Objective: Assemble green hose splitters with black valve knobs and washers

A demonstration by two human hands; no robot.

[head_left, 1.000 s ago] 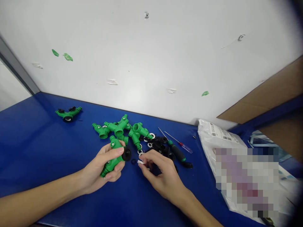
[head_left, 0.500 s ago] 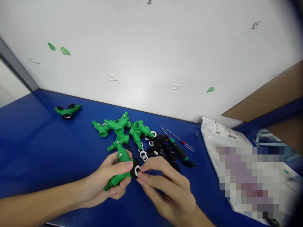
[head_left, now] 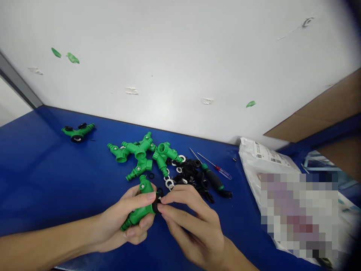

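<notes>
My left grip [head_left: 124, 222] is closed around a green plastic hose splitter [head_left: 138, 216], light and stiff, best held by its body; my right grip [head_left: 193, 226] seems pinched on its black collar [head_left: 156, 205], though the view there is poor.

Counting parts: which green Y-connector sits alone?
The one at the far left of the blue table; the others lie clustered or in the left hand.

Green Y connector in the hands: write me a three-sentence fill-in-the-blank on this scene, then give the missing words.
The ____ hand cradles the green Y connector.
The right hand has its fingertips on the connector's ____ end piece.
The loose white washers lie on a ____ table top.
Missing words: left; black; blue.
</notes>
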